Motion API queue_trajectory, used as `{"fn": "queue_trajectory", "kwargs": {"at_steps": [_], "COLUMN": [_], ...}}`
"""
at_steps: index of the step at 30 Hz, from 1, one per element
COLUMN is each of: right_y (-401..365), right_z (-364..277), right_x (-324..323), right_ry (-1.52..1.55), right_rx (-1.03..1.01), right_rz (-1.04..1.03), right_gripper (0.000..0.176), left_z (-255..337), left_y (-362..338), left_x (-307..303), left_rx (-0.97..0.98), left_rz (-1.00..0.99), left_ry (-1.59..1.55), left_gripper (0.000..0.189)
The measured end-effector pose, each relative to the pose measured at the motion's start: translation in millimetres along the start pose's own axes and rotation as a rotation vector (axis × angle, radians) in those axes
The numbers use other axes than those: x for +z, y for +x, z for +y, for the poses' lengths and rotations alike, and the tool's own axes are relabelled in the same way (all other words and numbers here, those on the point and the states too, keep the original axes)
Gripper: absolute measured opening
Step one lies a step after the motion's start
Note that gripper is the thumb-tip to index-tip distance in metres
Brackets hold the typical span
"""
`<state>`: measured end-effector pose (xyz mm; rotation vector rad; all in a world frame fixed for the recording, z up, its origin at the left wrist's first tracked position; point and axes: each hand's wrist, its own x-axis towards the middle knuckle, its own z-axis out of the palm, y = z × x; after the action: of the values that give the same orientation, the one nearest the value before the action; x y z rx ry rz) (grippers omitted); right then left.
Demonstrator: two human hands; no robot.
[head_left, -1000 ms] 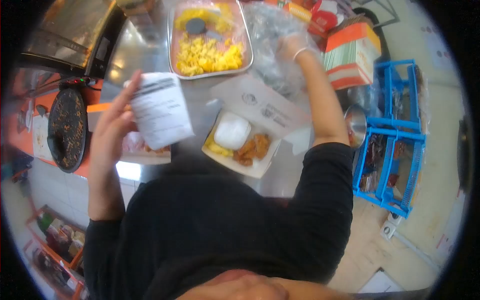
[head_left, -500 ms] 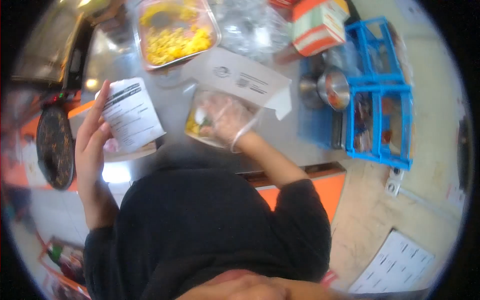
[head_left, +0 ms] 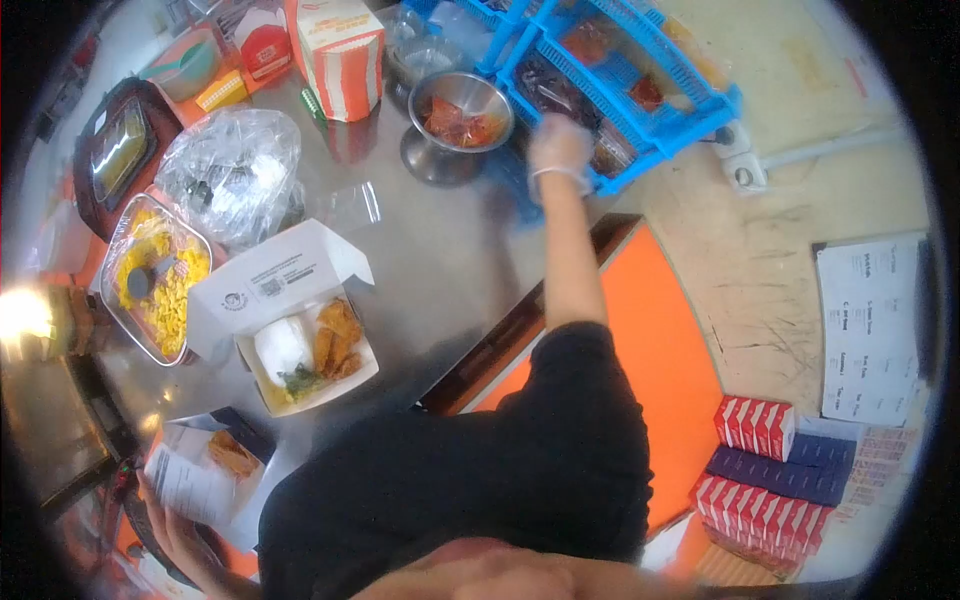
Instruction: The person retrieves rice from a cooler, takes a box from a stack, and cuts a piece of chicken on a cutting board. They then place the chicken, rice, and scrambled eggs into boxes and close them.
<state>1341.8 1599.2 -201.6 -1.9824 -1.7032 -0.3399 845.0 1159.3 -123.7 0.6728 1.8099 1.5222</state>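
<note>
My right hand [head_left: 560, 146], in a clear plastic glove, reaches to the near edge of a blue basket rack [head_left: 640, 150] holding small packets. Its fingers are smeared by motion. At lower left, my left hand [head_left: 178, 540] has its fingers stretched out along the edge of a printed paper slip [head_left: 183, 482]. The slip lies against a box with a fried chicken piece [head_left: 232, 453]. Between the hands, an open white carton [head_left: 265, 285] stands on the counter with white rice [head_left: 284, 347], fried chicken [head_left: 338, 340] and some greens [head_left: 300, 379].
A steel bowl [head_left: 460, 112] of red food stands left of the rack. Farther left are a striped carton [head_left: 342, 60], a clear plastic bag [head_left: 228, 170] and a foil tray [head_left: 160, 280] of yellow food. Stacked red-and-white boxes [head_left: 760, 515] sit at lower right.
My right hand has left the carton and moved out to the blue rack. The view has turned right. Rice and chicken in the carton now show uncovered.
</note>
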Motion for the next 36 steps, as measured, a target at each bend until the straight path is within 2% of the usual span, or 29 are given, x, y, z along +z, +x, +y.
{"fn": "queue_trajectory", "kwargs": {"at_steps": [1,3,4,6,7,8,9,10,11,12,13,14,15,16,17,18,19,22,25,27,29,30,31,33,36], "right_y": [21,62,73,78,86,86,77,86,89,93,91,93,93,92,95,96,98,96,84,57,21,34,27,-24,-106], "right_z": [30,62,72,63,60,27,3,6,15,22,27,31,33,33,34,32,28,24,13,-3,-33,-14,-22,-56,-140], "right_x": [18,32,53,77,86,51,27,45,58,69,76,81,88,91,93,97,97,85,70,46,9,33,32,5,-72], "right_ry": [-0.176,-0.314,-0.301,-0.168,-0.152,-0.109,-0.07,-0.148,-0.244,-0.324,-0.381,-0.414,-0.429,-0.424,-0.41,-0.418,-0.419,-0.481,-0.518,-0.512,-0.255,-0.044,-0.04,0.798,1.133], "right_rx": [0.161,0.133,0.124,0.274,0.267,0.533,0.777,0.677,0.545,0.42,0.3,0.202,0.123,0.064,0.035,0.029,0.051,0.173,0.278,0.286,0.046,0.035,0.022,-0.14,-0.587], "right_rz": [-0.058,-0.31,-0.313,0.338,0.328,-0.012,-0.368,-0.44,-0.415,-0.405,-0.409,-0.415,-0.417,-0.411,-0.398,-0.39,-0.38,-0.357,-0.332,-0.314,-0.089,-0.057,-0.047,0.112,-0.115], "right_gripper": [0.02,0.024,0.024,0.029,0.029,0.042,0.065,0.063,0.061,0.059,0.056,0.054,0.052,0.05,0.048,0.047,0.045,0.04,0.036,0.035,0.039,0.043,0.043,0.048,0.051], "left_z": [4,-1,-3,-3,-2,-3,-4,-5,-3,2,7,3,6,6,18,17,13,19,23,17,17,15,13,10,4], "left_y": [-6,-8,-7,-7,-8,-7,-7,-8,-8,-9,-13,-17,-24,-28,-33,-35,-35,-42,-45,-45,-47,-48,-50,-51,-54], "left_x": [5,-5,-10,-9,-9,-9,-7,-8,-14,-13,-28,-43,-17,-28,-11,-10,-13,-14,-12,-15,-19,-20,-22,-25,-37], "left_rx": [-0.001,0.001,-0.005,-0.01,-0.021,-0.022,0.019,0.056,0.094,0.116,-0.036,-0.008,0.097,-0.015,0.012,-0.013,-0.019,-0.037,-0.037,-0.013,-0.023,-0.031,-0.028,-0.041,-0.001], "left_rz": [0.038,0.041,0.03,0.01,-0.025,-0.004,-0.009,0.0,0.004,-0.011,0.043,0.034,0.107,0.108,0.177,0.214,0.166,0.224,0.191,0.202,0.219,0.238,0.248,0.256,0.231], "left_ry": [0.014,0.029,0.046,0.05,0.053,0.061,0.088,0.117,0.261,0.255,0.445,0.475,0.254,0.284,0.33,0.192,0.134,0.145,0.04,0.017,0.003,-0.006,-0.019,-0.016,-0.064], "left_gripper": [0.056,0.056,0.056,0.057,0.058,0.058,0.059,0.06,0.063,0.064,0.061,0.061,0.06,0.06,0.06,0.059,0.057,0.055,0.062,0.054,0.057,0.06,0.06,0.053,0.053]}}
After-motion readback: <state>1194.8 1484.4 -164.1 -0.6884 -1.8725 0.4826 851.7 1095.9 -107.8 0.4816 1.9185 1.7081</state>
